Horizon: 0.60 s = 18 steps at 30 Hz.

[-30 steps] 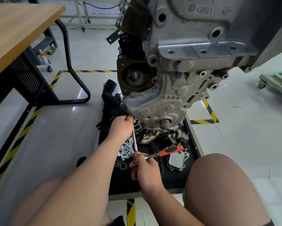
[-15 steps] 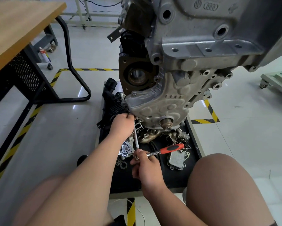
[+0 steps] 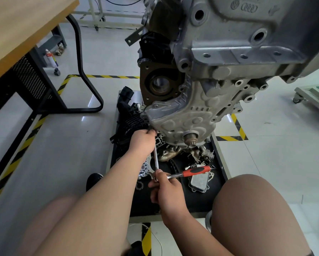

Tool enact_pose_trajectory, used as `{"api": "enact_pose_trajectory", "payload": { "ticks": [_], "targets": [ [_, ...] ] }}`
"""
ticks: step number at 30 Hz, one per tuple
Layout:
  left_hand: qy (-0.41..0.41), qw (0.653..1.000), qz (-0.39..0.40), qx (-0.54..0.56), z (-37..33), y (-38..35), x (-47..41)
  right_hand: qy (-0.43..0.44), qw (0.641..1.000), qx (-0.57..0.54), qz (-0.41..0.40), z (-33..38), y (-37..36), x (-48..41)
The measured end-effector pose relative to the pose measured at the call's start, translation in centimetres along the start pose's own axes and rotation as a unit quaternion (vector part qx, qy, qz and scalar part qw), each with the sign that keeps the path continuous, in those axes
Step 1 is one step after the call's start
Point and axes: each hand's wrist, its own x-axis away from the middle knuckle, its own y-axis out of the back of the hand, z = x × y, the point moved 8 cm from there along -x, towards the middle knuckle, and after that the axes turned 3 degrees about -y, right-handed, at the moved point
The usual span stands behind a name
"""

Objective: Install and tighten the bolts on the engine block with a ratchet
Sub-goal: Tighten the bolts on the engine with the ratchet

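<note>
Chrome steel, rigid and slick, the long thin extension bar runs from the red-and-black-handled ratchet up to the lower left edge of the grey cast-aluminium engine block. The bolt there is hidden behind the left hand, whose fingers curl round the bar's top. The right hand grips the ratchet head; the rubbery handle looks the surer hold for torque.

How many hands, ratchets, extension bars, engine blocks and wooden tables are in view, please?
hands: 2, left hand, right hand
ratchet: 1
extension bar: 1
engine block: 1
wooden table: 1
total: 6
</note>
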Motion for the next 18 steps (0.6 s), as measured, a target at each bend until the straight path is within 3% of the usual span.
{"api": "enact_pose_trajectory", "payload": {
  "ticks": [5,18],
  "targets": [
    [0.029,0.999,-0.010,0.031,0.29,0.32,0.31,0.010,1.000,0.023,-0.001,0.41,0.00,0.14],
    [0.004,0.998,0.013,0.054,-0.10,0.06,0.06,0.031,0.999,0.027,-0.011,0.75,0.23,0.34]
  ]
}}
